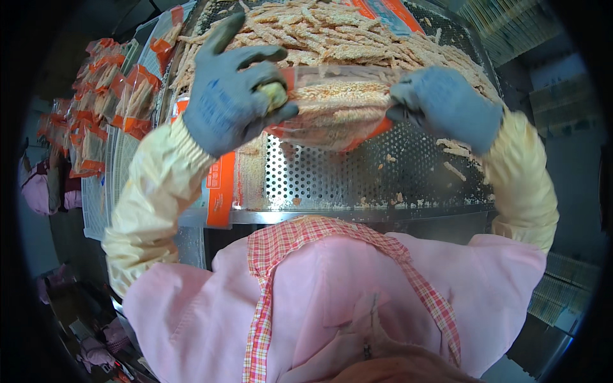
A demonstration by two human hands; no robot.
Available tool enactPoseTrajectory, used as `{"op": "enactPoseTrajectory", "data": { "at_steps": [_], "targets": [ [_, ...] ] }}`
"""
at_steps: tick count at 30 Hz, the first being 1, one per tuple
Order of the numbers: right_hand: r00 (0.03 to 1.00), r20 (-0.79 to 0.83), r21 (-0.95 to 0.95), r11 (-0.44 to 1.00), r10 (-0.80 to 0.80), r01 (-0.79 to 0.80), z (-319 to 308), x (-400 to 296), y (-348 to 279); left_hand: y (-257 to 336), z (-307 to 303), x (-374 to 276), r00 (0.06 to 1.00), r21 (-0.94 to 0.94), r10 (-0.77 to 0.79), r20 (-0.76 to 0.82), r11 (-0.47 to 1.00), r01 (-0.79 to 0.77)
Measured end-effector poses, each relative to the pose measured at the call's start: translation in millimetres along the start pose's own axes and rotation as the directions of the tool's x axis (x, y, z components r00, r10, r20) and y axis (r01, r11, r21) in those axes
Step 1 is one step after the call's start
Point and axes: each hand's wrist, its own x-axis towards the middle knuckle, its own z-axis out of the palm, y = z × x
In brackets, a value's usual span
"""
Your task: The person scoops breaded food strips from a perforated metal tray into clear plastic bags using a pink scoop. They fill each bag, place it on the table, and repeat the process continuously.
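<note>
A clear plastic bag with orange ends [335, 127] holds several coated food sticks and is stretched sideways above a perforated metal tray. On its right end my right hand [443, 103], in a grey-blue glove, is closed. My left hand [234, 91], gloved alike, has its thumb and a bent finger at the bag's left end, its other fingers spread; a worn, pale-yellow patch shows at one fingertip. Beyond the bag lies a large heap of crumb-coated sticks [311, 28]. Below my left hand, a flat orange-edged bag [220, 191] hangs over the tray's front edge.
Filled bags [136, 98] lie in and over white plastic baskets [96, 201] on the left. More orange packaging [388, 14] rests on the heap at the far side. The perforated metal tray [306, 172] carries loose crumbs. A co-worker in pink [40, 186] is at the far left.
</note>
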Motion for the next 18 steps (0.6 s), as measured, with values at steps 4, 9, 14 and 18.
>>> {"op": "enactPoseTrajectory", "data": {
  "at_steps": [4, 9, 14, 18],
  "targets": [
    [0.987, -0.141, -0.141, 0.989, -0.072, 0.051, -70.3, 0.8, -3.1, -9.3, -57.8, 27.1, 0.998, 0.198, -0.032, -0.059, 0.979, 0.043],
    [0.987, -0.087, -0.123, 0.985, -0.136, 0.125, -46.6, 11.9, -0.6, -18.5, -61.8, 24.5, 0.993, 0.047, 0.082, 0.083, 0.995, -0.086],
    [0.993, -0.074, 0.084, 0.991, -0.096, 0.102, -112.4, -6.1, -6.2, -20.1, -78.1, 47.7, 0.959, 0.064, 0.245, -0.144, 0.969, -0.238],
    [0.986, 0.126, -0.009, 0.994, -0.108, 0.110, -75.4, 8.4, -18.0, -3.0, -36.4, -3.0, 0.942, -0.040, 0.251, 0.224, 0.968, -0.248]
  ]
}}
